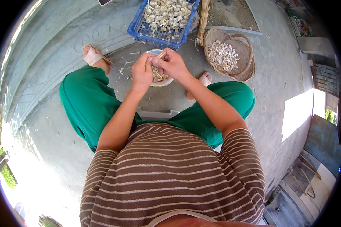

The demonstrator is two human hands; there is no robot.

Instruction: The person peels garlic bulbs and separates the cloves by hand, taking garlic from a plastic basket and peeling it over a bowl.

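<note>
My left hand (142, 72) and my right hand (172, 66) meet above a white bowl (165, 83) on the ground between my feet. Both hands have their fingers closed together. A pale dry stalk (161, 55) sticks out from my right hand's fingers, and whatever else lies between the fingertips is hidden. Dry peelings and stalk bits (157, 75) lie in the bowl. Beyond it, a blue plastic crate (135, 26) holds many whole garlic bulbs (166, 14). To the right, a wicker basket (245, 56) contains a pile of separated cloves (223, 55).
A straw broom (203, 19) lies between crate and basket. Steps (60, 41) rise at the left. Scraps of peel (124, 69) are scattered on the concrete near my sandalled foot (93, 56). Sticks and boards (303, 178) are at the lower right.
</note>
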